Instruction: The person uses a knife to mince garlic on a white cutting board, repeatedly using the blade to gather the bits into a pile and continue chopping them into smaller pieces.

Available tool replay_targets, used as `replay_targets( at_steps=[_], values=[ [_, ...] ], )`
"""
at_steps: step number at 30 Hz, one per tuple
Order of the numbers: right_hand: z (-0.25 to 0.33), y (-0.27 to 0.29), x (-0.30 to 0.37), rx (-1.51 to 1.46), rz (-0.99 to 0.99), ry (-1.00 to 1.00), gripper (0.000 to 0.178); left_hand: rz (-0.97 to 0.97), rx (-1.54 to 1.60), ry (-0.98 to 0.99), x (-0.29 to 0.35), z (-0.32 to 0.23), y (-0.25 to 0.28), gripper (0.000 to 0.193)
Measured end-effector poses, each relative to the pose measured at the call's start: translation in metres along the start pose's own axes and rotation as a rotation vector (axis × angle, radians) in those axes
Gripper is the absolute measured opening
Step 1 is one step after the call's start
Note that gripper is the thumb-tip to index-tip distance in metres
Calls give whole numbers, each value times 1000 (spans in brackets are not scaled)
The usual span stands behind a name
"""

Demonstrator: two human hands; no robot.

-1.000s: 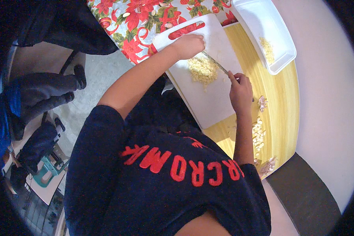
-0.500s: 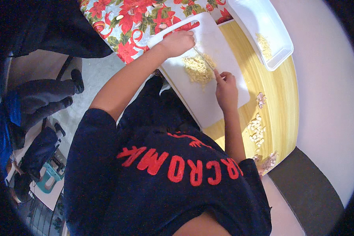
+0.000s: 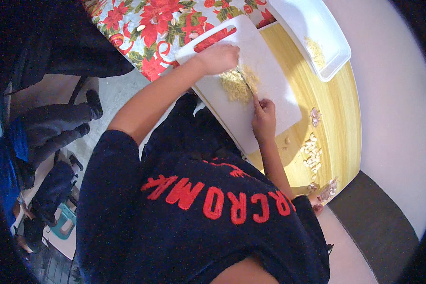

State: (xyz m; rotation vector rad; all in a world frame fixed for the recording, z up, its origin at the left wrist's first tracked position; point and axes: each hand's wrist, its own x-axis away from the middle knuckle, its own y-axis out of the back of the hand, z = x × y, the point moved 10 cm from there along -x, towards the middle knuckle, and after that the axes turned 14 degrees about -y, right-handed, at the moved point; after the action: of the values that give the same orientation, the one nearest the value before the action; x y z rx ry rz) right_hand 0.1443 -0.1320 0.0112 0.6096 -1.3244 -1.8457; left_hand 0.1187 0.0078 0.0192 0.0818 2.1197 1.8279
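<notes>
A knife (image 3: 245, 81) lies across a pile of minced garlic (image 3: 233, 90) on a white cutting board (image 3: 279, 92). My right hand (image 3: 263, 118) is closed round its handle at the near end. My left hand (image 3: 221, 58) is closed at the blade's far end, beside the board's handle slot; its fingertips and the knife tip are partly hidden. Some minced bits stick out under and beside the blade.
Peeled garlic cloves (image 3: 311, 152) and papery skins (image 3: 327, 190) lie on the wooden table (image 3: 343, 137) at right. A white plastic tub (image 3: 340, 66) holds more minced garlic. A poinsettia-print cloth (image 3: 146, 33) covers the far left. Part of another person's hand (image 3: 315, 202) shows near the skins.
My right hand has moved left and nearer with the knife handle. My left hand has come slightly right and nearer. A clove beside the board's right edge now shows.
</notes>
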Motion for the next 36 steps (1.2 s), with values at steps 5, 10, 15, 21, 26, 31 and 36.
replay_targets(
  at_steps=[5, 10, 15, 21, 26, 31, 36],
  values=[
    [32, 21, -10, 38, 112, -66, 42, 92, 60, -11, 11, 14, -14, 11],
    [30, -6, 8, 4, 23, -98, 40, 59, 20, -70, 5, 12, -12, 10],
    [26, 19, 10, 27, 93, -106, 42, 65, 55, -185, 8, -3, -15, 11],
    [17, 1, 12, -6, -23, -159, 42, -17, 107, -226, -5, 11, -7, 10],
    [42, 23, 17, 18, 31, -236, 39, 56, 82, -293, 2, 21, -15, 9],
    [49, -7, 25, -38, -77, -253, 42, -19, 121, -339, 0, 22, 4, 6],
    [7, -6, 25, -154, -79, -314, 39, -79, 294, 62, 20, 72, 24, 14]
  ],
)
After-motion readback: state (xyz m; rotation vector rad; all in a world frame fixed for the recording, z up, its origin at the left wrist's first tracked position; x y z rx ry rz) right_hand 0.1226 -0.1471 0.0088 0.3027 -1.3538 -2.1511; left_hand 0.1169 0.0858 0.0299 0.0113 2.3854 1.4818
